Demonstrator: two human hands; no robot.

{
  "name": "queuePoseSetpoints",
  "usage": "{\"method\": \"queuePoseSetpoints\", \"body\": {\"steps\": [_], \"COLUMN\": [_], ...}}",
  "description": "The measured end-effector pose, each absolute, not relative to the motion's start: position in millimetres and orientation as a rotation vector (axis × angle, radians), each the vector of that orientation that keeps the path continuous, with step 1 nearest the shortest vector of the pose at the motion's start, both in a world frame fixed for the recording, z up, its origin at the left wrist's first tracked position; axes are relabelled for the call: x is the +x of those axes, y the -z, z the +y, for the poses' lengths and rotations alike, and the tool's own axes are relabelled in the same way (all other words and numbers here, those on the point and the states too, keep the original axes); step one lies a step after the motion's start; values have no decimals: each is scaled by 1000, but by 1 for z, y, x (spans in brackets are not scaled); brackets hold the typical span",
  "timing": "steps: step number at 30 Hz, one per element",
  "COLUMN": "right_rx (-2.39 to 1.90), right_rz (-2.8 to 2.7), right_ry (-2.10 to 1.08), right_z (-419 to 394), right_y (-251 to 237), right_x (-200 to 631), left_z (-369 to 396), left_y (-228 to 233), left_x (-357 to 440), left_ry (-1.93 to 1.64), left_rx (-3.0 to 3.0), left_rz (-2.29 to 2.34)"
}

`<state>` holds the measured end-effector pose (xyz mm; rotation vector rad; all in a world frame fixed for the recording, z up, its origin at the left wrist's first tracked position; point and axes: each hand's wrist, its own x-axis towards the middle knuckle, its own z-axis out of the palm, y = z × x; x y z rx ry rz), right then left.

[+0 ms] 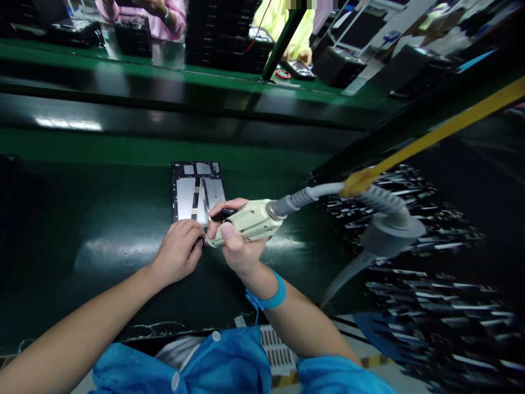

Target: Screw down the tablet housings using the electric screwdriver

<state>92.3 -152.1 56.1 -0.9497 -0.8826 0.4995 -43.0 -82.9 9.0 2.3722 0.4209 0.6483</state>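
My right hand (pixel 243 253) is wrapped round a pale green electric screwdriver (pixel 257 220), thumb along its side. The tool lies tilted, its tip end pointing left toward my left hand. My left hand (pixel 177 250) is closed, its fingertips drawn together at that tip end; whatever they pinch is hidden. Just beyond both hands, a flat tablet-like device (pixel 185 198) with a black frame and silver inner plates lies on the green work surface (pixel 118 219). Its near edge is partly covered by my fingers. A dark strip runs down its middle.
A grey cable (pixel 326 190) leads from the screwdriver to a yellow strap (pixel 443 128). Racks of dark and silver parts (pixel 443 323) stand at the right. Across the bench, a person in pink (pixel 172 22) and one in yellow (pixel 301 33) sit among stacked black trays (pixel 221 35).
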Motion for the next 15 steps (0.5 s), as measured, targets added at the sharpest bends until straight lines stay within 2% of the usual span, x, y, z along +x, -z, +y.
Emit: {"method": "queuePoseSetpoints", "body": {"steps": [15], "right_rx": [-962], "right_rz": [-896], "right_ry": [-500], "right_z": [-152], "right_y": [-56], "right_x": [91], "left_z": [-82], "left_y": [-7], "left_x": [-43], "left_ry": [-645], "left_rx": [2358], "left_rz": [425]}}
